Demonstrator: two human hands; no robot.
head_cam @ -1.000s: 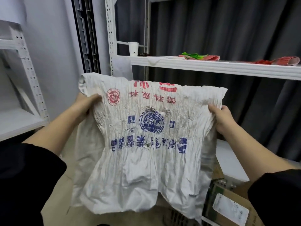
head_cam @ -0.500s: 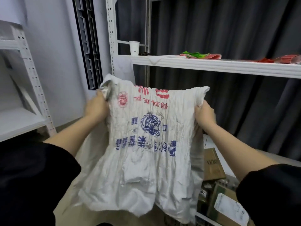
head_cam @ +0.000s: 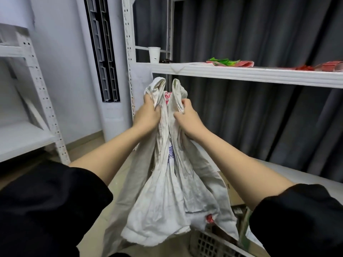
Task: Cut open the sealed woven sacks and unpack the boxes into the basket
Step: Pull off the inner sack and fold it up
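Limp woven sack [head_cam: 172, 197] bunched between left hand [head_cam: 148, 113] and right hand [head_cam: 187, 117], above basket [head_cam: 209, 243].

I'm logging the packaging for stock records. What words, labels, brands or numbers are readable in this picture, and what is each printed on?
Nothing can be read.
White woven sack, gripped by the left hand and right hand: slivers of red and blue print show in the fold, too bunched to read.
White paper cup: a small dark mark, too small.
Red and green wrappers on the white shelf: blurred.
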